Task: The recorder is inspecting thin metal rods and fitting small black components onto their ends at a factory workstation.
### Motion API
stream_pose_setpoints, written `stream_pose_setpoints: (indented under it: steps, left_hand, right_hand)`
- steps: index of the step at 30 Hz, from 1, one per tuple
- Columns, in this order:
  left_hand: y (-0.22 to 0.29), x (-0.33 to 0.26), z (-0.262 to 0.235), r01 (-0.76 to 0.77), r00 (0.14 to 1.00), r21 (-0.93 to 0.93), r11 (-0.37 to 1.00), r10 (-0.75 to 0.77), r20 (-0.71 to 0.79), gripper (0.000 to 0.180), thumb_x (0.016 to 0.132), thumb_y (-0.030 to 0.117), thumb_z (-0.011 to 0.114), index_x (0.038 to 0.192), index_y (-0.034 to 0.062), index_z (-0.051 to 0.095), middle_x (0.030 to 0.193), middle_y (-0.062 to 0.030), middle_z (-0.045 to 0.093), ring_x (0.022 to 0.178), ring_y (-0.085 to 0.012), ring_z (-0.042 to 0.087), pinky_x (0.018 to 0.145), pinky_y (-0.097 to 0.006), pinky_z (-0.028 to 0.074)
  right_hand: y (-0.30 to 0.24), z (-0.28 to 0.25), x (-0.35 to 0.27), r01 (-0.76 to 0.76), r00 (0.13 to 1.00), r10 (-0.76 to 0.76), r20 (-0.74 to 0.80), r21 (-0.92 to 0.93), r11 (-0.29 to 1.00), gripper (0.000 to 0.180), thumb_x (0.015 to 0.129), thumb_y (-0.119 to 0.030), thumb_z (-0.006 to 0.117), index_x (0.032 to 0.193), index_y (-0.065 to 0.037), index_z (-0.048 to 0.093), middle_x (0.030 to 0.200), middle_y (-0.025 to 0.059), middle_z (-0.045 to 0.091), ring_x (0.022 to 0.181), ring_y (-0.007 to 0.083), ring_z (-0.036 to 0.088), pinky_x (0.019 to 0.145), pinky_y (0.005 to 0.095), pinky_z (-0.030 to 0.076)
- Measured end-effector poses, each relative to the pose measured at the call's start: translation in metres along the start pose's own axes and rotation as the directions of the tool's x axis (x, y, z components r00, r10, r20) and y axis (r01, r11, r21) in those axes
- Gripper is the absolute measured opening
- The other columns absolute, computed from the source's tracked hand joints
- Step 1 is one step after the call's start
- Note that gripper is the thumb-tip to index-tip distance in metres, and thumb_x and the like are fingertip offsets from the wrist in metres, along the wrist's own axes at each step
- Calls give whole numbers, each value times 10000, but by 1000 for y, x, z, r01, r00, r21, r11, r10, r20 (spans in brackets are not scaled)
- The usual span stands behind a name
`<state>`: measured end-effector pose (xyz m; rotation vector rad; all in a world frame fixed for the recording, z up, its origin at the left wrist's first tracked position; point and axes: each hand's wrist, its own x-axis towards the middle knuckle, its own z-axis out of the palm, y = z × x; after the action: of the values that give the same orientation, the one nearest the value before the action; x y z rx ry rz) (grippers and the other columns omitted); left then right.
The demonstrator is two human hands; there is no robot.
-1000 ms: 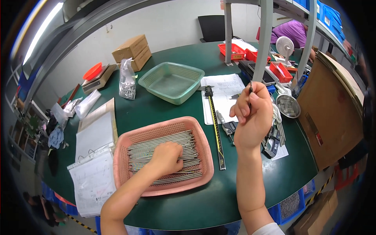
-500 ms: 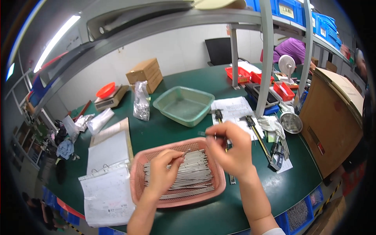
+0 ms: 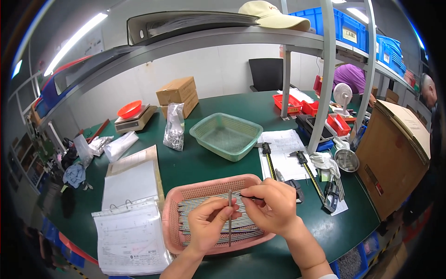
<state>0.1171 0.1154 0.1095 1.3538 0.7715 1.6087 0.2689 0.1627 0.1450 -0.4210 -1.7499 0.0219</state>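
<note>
Between the thumb and fingers of my left hand [image 3: 208, 227] a thin metal rod [image 3: 230, 235] stands roughly upright. My right hand [image 3: 275, 208] is closed in a pinch close to the rod's upper part; a small dark tip shows at its fingers, too small to name. Both hands are over a pink plastic basket [image 3: 170, 223], in which many similar metal rods [image 3: 191, 215] lie side by side. My hands cover part of the rods and the basket's right side.
Behind the basket sits a green plastic basket [image 3: 226, 148]. An open ring binder [image 3: 130, 232] lies at left. Calipers [image 3: 304, 163] rest on papers at right, near white gloves [image 3: 325, 162] and a large cardboard box [image 3: 392, 153]. A metal shelf [image 3: 204, 50] spans overhead.
My right hand has come down and toward my left hand. The rod in my left hand has turned upright. The view has tilted up slightly, so the table things sit lower.
</note>
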Motion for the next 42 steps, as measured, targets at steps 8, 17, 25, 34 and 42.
stream_pose_setpoints:
  steps: [8, 17, 25, 34, 42]
  left_hand:
    - [1, 0, 1, -71, 998, 99, 993, 70, 10, 147, 824, -76, 576, 964, -98, 612, 925, -122, 589, 830, -184, 630, 755, -282, 562]
    - [2, -3, -3, -52, 999, 133, 990, 52, 6, 144, 814, -70, 592, 952, -81, 629, 913, -118, 604, 794, -176, 639, 705, -253, 555]
    - [3, -4, -2, -52, 998, 145, 988, 54, -13, 141, 810, -70, 595, 947, -79, 631, 912, -118, 608, 782, -171, 642, 694, -242, 545]
    - [-4, 2, -6, -56, 998, 89, 994, 54, 24, 152, 820, -41, 601, 969, -67, 618, 912, -100, 603, 786, -164, 642, 693, -226, 530]
    - [-3, 7, -10, 112, 992, -27, 993, -111, 56, 159, 832, -34, 589, 987, -67, 607, 922, -89, 620, 817, -157, 637, 740, -246, 536]
  right_hand:
    - [-1, 0, -1, 18, 1000, -18, 9, -66, 998, 188, 615, 27, 709, 762, -49, 621, 536, 28, 494, 420, 137, 472, 398, 244, 355]
    - [0, -8, -3, 32, 990, -3, 139, -209, 977, 93, 722, -97, 678, 696, -58, 598, 556, 54, 532, 428, 200, 498, 399, 294, 368]
    - [-7, -5, -1, -79, 995, 82, 65, -41, 996, 101, 725, -80, 683, 737, -58, 586, 577, 59, 554, 439, 196, 515, 413, 281, 381]
    - [2, -7, -5, -63, 980, 86, 178, -129, 990, 108, 719, -68, 691, 766, -58, 594, 632, 62, 585, 490, 218, 547, 451, 311, 411]
    - [4, -4, -8, -132, 968, 158, 193, -141, 981, 111, 729, -17, 673, 793, -24, 582, 600, 54, 555, 426, 150, 457, 415, 254, 354]
